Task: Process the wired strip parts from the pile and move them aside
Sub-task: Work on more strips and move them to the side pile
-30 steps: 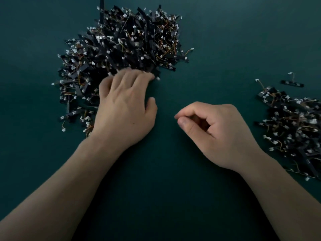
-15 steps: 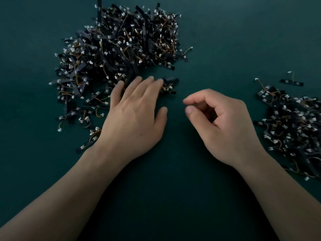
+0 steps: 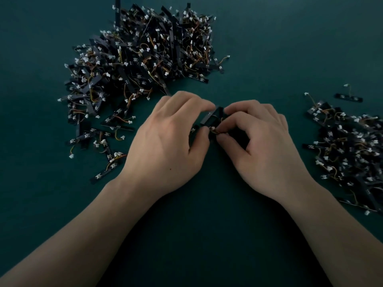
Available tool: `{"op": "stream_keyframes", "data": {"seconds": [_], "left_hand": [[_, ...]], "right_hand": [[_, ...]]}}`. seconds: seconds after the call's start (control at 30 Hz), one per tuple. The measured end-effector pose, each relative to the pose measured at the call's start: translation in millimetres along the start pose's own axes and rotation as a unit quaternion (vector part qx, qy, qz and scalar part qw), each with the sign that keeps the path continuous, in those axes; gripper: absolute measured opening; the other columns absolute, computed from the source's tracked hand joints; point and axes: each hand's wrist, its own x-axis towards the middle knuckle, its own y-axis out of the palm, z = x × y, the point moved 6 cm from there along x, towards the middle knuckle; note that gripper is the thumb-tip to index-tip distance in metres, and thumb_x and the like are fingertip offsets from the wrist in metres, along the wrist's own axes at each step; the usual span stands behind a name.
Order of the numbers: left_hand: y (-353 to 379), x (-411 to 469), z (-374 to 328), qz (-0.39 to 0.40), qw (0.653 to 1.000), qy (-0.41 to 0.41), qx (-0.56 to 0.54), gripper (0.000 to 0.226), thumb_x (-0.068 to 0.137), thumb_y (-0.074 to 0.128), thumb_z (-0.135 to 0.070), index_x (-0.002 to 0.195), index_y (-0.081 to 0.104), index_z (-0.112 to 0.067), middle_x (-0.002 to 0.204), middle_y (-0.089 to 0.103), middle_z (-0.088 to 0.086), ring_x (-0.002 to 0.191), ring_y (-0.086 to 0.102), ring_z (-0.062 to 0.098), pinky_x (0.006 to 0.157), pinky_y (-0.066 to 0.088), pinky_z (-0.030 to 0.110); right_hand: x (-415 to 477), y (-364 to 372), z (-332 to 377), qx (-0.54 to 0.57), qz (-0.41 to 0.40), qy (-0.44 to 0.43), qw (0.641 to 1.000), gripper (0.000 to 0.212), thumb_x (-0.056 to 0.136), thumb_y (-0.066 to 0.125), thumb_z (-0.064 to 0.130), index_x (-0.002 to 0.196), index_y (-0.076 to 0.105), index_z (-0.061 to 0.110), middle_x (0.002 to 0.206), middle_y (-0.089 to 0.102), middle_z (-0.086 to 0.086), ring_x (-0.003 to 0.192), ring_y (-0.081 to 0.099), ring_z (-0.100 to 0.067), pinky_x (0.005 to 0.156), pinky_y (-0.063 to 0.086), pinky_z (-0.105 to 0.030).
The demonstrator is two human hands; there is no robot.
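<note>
We've got one strip part (image 3: 209, 118) pinched btwn left hand (image 3: 167, 141) & right hand (image 3: 263, 141) — both grips curled on it, near the pile (image 3: 145, 54).

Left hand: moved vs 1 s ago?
Yes. The left hand has gone rightward, off the near edge of the big pile, and now pinches a strip part together with the right hand.

The large pile (image 3: 141, 59) sits back left, the smaller pile (image 3: 350, 150) far right — one strip (image 3: 209, 117), apparently, between them.
</note>
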Motion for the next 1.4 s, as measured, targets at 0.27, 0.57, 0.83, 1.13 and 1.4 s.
{"op": "stream_keyframes", "data": {"seconds": [0.27,0.57,0.83,1.13,1.4], "left_hand": [[-1.3,-2.8,-10.4,-0.014,0.999,0.02,-0.021,0.027,0.101,0.061,-0.036,0.12,0.072,-0.022,0.117,0.071,-0.013,0.114,0.063,0.014,0.107,0.038,0.041],[-11.2,-1.5,-1.2,-0.08,0.995,-0.033,0.04,0.008,0.095,0.065,-0.025,0.097,0.071,-0.031,0.098,0.064,-0.021,0.105,0.058,0.013,0.094,0.027,0.042],[-9.5,-0.7,-0.3,-0.067,0.996,-0.056,0.013,0.02,0.088,0.059,-0.015,0.086,0.069,-0.032,0.084,0.066,-0.022,0.095,0.059,0.006,0.087,0.02,0.037],[-14.2,-1.8,-8.8,-0.09,0.992,0.001,-0.087,0.012,0.097,0.071,-0.021,0.101,0.068,-0.033,0.087,0.063,-0.029,0.08,0.063,0.002,0.1,0.038,0.05],[-8.1,-2.2,-11.7,-0.02,0.994,0.03,-0.1,0.019,0.098,0.06,-0.01,0.106,0.071,-0.023,0.085,0.061,-0.026,0.081,0.06,0.006,0.094,0.037,0.03]], "right_hand": [[-1.5,-15.1,2.6,0.171,-0.06,-0.032,0.983,0.01,0.1,0.069,0.014,0.107,0.075,0.02,0.101,0.07,0.015,0.096,0.065,-0.001,0.083,0.043,-0.011],[-7.1,-15.1,5.9,0.235,-0.048,-0.055,0.969,0.037,0.095,0.079,0.013,0.125,0.064,0.029,0.092,0.068,0.012,0.079,0.064,-0.01,0.071,0.05,-0.017],[-1.8,-9.1,6.2,0.189,0.002,-0.048,0.981,0.025,0.094,0.077,0.024,0.119,0.072,0.023,0.107,0.067,0.016,0.1,0.066,-0.011,0.083,0.044,-0.013],[-3.3,-9.9,2.5,0.201,-0.026,-0.005,0.979,0.014,0.097,0.076,0.021,0.104,0.076,0.033,0.09,0.074,0.027,0.081,0.07,0.006,0.07,0.045,-0.003],[-4.0,-17.4,-8.9,0.219,-0.136,0.031,0.966,0.013,0.099,0.072,0.02,0.107,0.081,0.025,0.091,0.078,0.02,0.079,0.074,-0.007,0.072,0.057,-0.022]]}}
